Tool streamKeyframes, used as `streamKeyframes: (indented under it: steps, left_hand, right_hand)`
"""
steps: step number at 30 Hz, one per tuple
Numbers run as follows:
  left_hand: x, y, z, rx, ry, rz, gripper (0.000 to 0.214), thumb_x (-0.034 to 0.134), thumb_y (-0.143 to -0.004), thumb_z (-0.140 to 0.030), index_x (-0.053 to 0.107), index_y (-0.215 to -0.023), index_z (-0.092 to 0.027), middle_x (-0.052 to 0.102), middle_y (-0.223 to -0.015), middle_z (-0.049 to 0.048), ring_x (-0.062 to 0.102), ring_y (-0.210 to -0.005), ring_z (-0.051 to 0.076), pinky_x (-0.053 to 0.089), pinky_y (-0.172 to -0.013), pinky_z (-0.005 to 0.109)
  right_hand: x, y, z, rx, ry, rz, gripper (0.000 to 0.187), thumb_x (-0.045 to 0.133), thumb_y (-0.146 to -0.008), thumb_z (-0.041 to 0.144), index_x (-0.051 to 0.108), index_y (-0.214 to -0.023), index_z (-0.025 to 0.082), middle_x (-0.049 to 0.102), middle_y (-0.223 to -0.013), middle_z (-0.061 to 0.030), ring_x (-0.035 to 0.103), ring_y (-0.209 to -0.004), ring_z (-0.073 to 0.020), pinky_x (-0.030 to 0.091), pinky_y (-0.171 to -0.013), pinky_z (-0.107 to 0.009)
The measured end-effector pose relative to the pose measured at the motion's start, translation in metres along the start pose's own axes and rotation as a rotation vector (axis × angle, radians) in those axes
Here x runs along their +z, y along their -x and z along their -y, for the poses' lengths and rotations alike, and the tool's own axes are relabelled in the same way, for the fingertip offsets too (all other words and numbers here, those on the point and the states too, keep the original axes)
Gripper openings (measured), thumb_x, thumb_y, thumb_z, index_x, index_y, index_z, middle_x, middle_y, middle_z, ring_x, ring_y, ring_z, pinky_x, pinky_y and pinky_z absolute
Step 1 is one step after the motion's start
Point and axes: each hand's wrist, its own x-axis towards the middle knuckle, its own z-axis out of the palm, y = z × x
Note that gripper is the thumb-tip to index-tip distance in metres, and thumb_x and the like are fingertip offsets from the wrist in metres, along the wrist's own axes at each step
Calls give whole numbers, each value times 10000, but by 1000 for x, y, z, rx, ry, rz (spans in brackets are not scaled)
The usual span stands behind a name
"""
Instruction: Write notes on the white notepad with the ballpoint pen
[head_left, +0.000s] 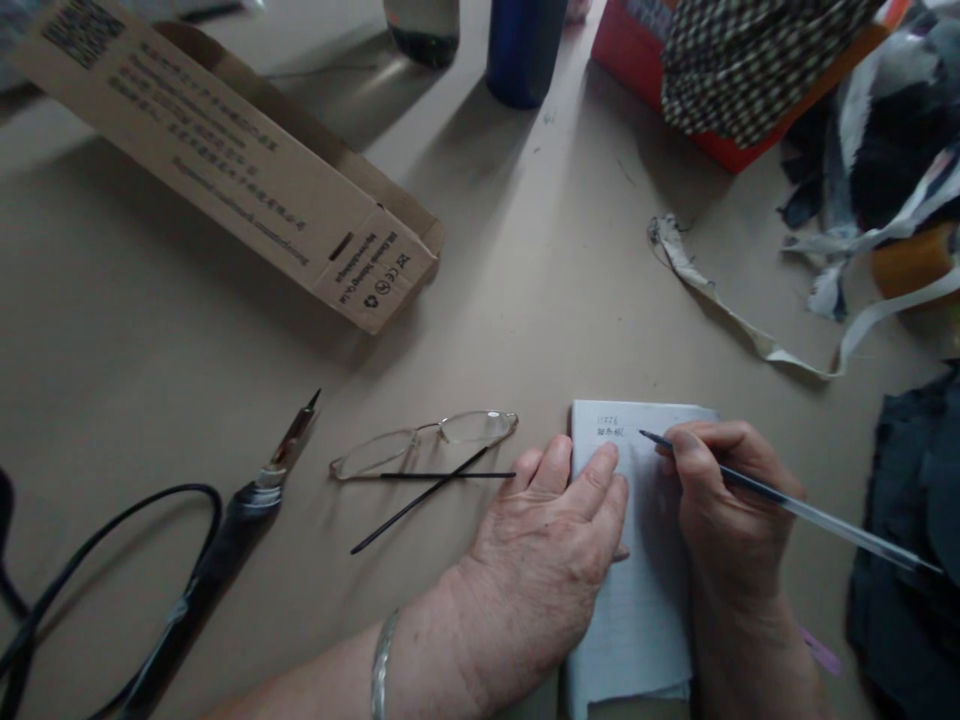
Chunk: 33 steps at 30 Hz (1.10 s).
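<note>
Left edge: black cable (112, 517) looping into a pen-like tool (217, 570), metal tip aimed up and right; looks like a soldering iron, can't tell if hot. Upper left: printed cardboard box (247, 190) lying at a slant on the desk (487, 300).

Centre: glasses (450, 476), arms folded across each other, one arm's end right by the left hand's fingers; contact unclear. Top centre: clear container (424, 35), then blue container (525, 50), both cut by the frame.

Lower centre: left hand (547, 540) spread flat, gripping nothing, two fingers over the page, the others at its left edge. Notepad (649, 630) sits lower right of centre, two short lines at its top, rest of visible page looks unwritten.

Right hand (739, 530), apart from the left, is closed round the pen (832, 521) in a writing grip. Tip is just right of the second line; paper contact unclear.

Upper right: red box (634, 55) with checked cloth (750, 70); pale strip (765, 345) below. Right edge: dark cloth (907, 480).

My read: mid-note, second line. Next stroke calls for a steady page under the left hand and light tip pressure.
</note>
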Motion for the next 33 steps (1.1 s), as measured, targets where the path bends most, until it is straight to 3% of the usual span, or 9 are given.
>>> streamKeyframes:
  steps: [7, 11, 16, 21, 26, 29, 33]
  left_hand:
    - [-1, -2, 0, 6, 31, 24, 359, 454, -936, -388, 541, -1238, -213, 505, -1400, 6, 391, -1211, 310, 303, -972, 424]
    - [-6, -6, 0, -8, 47, 47, 328, 452, -937, -363, 553, -1205, -204, 504, -1391, 29, 399, -1190, 309, 340, -948, 430]
    - [-7, -3, -2, -15, 26, 35, 315, 465, -929, -347, 553, -1199, -208, 514, -1370, 58, 402, -1205, 299, 356, -972, 455]
    - [4, -1, 1, -38, -12, -23, 261, 485, -912, -289, 602, -1138, -232, 583, -1307, 31, 431, -1201, 312, 382, -970, 479]
    - [18, -5, 13, 9, -106, -102, 284, 471, -892, -223, 652, -1109, -249, 627, -1268, 18, 516, -1139, 313, 435, -921, 470]
    - [24, -6, 19, 17, -165, -89, 317, 466, -882, -209, 664, -1125, -259, 629, -1272, 24, 544, -1130, 329, 464, -895, 490]
    - [29, -7, 24, 0, -193, -67, 339, 459, -884, -224, 670, -1143, -284, 621, -1288, 13, 548, -1160, 321, 473, -925, 483]
  right_hand:
    - [2, -1, -4, 92, -125, -41, 202, 641, -835, 314, 603, -715, 156, 584, -634, 18, 500, -529, -95, 395, -528, -229]
    - [3, 1, -14, 113, -180, -15, 232, 597, -861, 388, 603, -828, 158, 565, -633, 28, 491, -523, -93, 383, -508, -215]
    - [7, 3, -24, 93, -5, 101, 329, 446, -931, 440, 607, -1018, 166, 584, -736, 1, 533, -630, -113, 439, -609, -234]
    - [22, -6, -14, -51, 99, 138, 335, 409, -931, 391, 641, -853, 163, 646, -756, -52, 571, -692, -149, 449, -681, -266]
    - [16, -15, 5, -151, 138, 178, 269, 424, -901, 300, 643, -798, 184, 645, -664, -20, 582, -598, -132, 438, -566, -214]
    - [-9, 7, 15, -161, 146, 160, 235, 408, -904, 245, 634, -861, 194, 647, -667, -5, 598, -571, -117, 448, -539, -190]
    - [-35, 75, 10, -165, 186, 72, 175, 436, -901, 233, 610, -913, 218, 680, -776, -27, 667, -713, -148, 515, -647, -211]
